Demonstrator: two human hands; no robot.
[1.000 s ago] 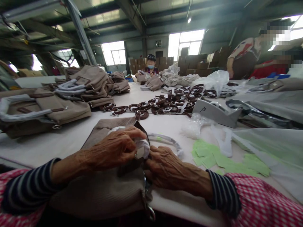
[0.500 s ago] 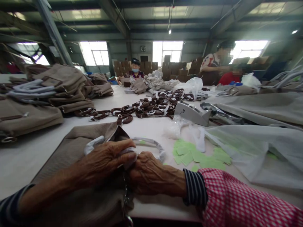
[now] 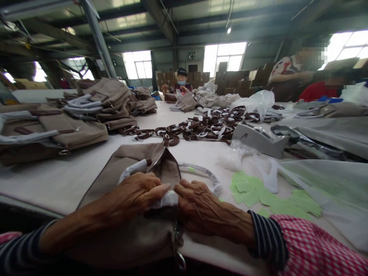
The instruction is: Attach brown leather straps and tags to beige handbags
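Observation:
A taupe ribbed bag (image 3: pixel 133 153) lies on the table in front of me, its zipped opening parted at the top. White wrapping covers its handles; one handle (image 3: pixel 201 170) loops out to the right. My left hand (image 3: pixel 138 197) lies over the bag with its fingers closed on a white-wrapped piece (image 3: pixel 169 199), probably part of a handle. Against the right end of that piece, my right hand (image 3: pixel 198 207) has its fingers curled down at the bag's edge; what they hold is hidden. A metal clasp (image 3: pixel 180 260) hangs below my right hand.
Piled bags (image 3: pixel 100 99) stand at the left. Coiled brown straps (image 3: pixel 209 124) spread across the middle, beside a grey tape dispenser (image 3: pixel 260 140). Green paper pieces (image 3: pixel 258 193) and clear plastic sheets (image 3: pixel 330 191) lie at the right. A masked person (image 3: pixel 182 82) sits across the table.
The camera view has turned left, so the scene sits further right. My hands have drawn slightly apart, and the bag's opening shows wider between the handles.

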